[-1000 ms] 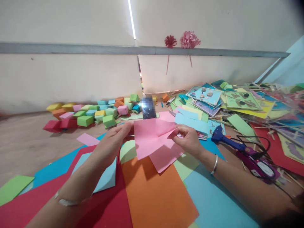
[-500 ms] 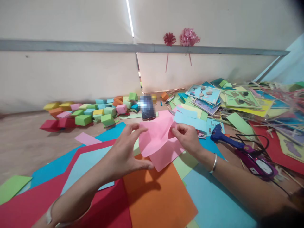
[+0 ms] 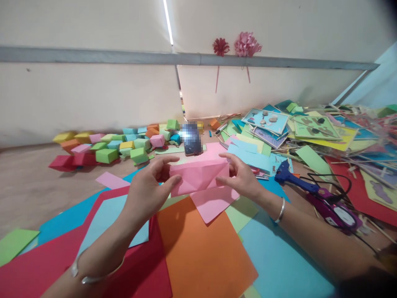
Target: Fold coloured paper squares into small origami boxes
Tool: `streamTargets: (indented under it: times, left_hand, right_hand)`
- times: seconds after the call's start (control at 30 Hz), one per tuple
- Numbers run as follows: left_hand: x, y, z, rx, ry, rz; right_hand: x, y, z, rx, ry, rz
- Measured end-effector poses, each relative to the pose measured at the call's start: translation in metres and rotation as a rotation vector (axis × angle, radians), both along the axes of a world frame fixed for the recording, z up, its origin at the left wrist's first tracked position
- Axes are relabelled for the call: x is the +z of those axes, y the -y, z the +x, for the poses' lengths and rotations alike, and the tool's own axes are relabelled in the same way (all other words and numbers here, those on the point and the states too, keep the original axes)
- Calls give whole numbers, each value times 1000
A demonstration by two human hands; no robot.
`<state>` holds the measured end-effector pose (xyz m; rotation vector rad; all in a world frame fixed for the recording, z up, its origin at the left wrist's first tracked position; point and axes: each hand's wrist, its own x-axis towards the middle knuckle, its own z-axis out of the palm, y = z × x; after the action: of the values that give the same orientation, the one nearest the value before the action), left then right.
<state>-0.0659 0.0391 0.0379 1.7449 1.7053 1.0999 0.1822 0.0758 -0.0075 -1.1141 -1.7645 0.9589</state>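
Observation:
A sheet of pink paper, creased and folded into a wide band, is held up between my two hands. My left hand pinches its left end between thumb and fingers. At the opposite end, the thumb and fingers of my right hand grip the paper. Another pink sheet lies flat beneath it. Under that rests an orange sheet, beside a red sheet on the left and a light blue sheet on the right.
Several folded paper cubes sit at the back left. A phone stands behind the pink paper. On the right lie a blue and purple glue gun with its cord and a heap of craft cards. Two paper flowers hang on the wall rail.
The pink paper, loosely curled before, is now folded over into a band. My left hand has closed on its left end, and my right hand holds the right end.

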Motion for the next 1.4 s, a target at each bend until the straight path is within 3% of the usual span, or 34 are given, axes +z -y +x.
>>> streamTargets:
  times: [0.5,0.7,1.0,1.17,1.4]
  left_hand:
    - [10,3,5,-53,-125,-48]
    - [10,2,1,-135,-224,-36]
    - [7,-2,-6,-149,-242,-150]
    - [6,-2,0,-209,-234,-218]
    - [-1,-6,-2,-204,-314,-340]
  right_hand:
    - [11,4,2,20,191,436]
    - [15,3,2,9,213,316]
    - [25,5,2,136,124,101]
    - [24,4,1,123,133,79]
    - [16,-4,2,169,176,-84]
